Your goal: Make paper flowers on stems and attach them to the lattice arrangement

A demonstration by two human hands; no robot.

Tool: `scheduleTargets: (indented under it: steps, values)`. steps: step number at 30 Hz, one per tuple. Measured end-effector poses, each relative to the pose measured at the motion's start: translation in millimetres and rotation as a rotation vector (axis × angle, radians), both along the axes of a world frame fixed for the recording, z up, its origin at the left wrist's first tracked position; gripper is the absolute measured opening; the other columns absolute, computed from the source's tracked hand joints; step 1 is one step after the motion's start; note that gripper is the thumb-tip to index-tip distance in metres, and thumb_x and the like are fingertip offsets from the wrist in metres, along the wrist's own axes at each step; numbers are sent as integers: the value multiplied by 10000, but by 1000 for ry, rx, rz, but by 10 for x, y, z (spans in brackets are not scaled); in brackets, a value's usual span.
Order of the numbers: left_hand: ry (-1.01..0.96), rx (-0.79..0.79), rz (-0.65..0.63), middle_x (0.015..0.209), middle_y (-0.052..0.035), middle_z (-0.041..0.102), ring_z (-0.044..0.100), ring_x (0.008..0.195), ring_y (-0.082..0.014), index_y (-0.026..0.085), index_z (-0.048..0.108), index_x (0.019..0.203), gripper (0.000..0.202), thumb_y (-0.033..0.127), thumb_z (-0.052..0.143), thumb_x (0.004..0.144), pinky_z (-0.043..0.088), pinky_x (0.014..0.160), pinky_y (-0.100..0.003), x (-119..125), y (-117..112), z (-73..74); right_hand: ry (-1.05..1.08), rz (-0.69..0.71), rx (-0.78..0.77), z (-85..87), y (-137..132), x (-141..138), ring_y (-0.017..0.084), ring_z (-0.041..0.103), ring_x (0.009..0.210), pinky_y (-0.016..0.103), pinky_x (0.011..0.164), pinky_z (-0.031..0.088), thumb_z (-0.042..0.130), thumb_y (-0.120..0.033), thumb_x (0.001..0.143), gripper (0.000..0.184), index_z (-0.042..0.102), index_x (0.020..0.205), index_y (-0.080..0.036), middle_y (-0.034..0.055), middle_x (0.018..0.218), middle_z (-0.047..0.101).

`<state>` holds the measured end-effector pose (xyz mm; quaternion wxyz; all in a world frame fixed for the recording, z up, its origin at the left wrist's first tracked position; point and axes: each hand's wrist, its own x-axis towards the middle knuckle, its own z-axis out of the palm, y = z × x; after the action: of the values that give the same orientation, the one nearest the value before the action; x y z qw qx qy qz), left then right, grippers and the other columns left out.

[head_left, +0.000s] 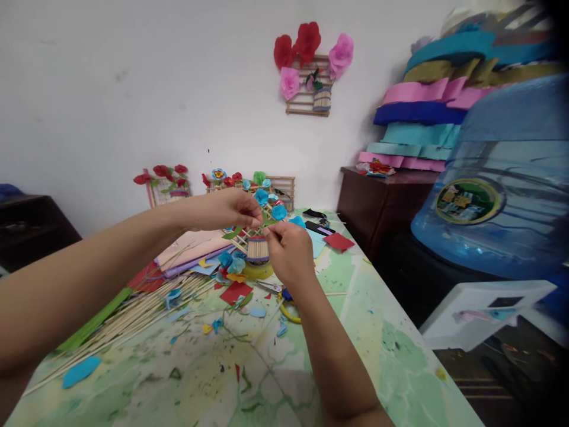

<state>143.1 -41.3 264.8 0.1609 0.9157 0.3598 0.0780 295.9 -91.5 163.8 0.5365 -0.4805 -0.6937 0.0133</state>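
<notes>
We hold the stick trellis (243, 239) in the air over the far middle of the table (377, 332), between both hands. Our left hand (229, 209) comes in from 9 o'clock, fingers curled and pinched tight on the trellis's upper edge. Our right hand (290, 252) rises from 5 o'clock with thumb and forefinger closed at a spot near the middle. Whether they grip a stick or the green paper leaf (233, 233) we cannot tell.

The trellis looks light and thin, so as we judge it, the main risk is squeezing or twisting. The two pinches pulling against each other could crack a slat or spring a joint. The blue paper flowers (279, 212) sit at 1 o'clock of our right hand, close to the knuckles, and a careless turn could crush or knock one loose. The little stick basket (258, 249) hangs at the trellis's lower edge, touching our right hand, and might pop off if bumped.

A dropped piece would fall among the paper scraps (235, 292). The yellow-handled scissors (284, 303) lie at 6 o'clock and the bamboo skewers (133, 314) at 8 o'clock, and small parts could easily get lost or bent there.
</notes>
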Motion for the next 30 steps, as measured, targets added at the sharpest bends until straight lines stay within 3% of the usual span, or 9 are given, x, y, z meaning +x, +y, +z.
scheduleTargets:
  steps: [8,30]
  values:
    - [62,94,31,646,-4,550,456,594,-132,167,624,729,145,285,543,756,314,575,-246,32,-84,26,-100,-115,138,-4,-14,19,171,562,680,288,679,343,538,-159,826,189,666,687,-178,42,703,672]
    - [73,36,89,607,10,374,368,567,-131,188,460,610,164,241,478,764,283,538,-273,70,-185,15,-125,-67,193,13,-110,-52,170,573,692,299,731,363,540,-162,833,198,649,669,-180,31,672,654]
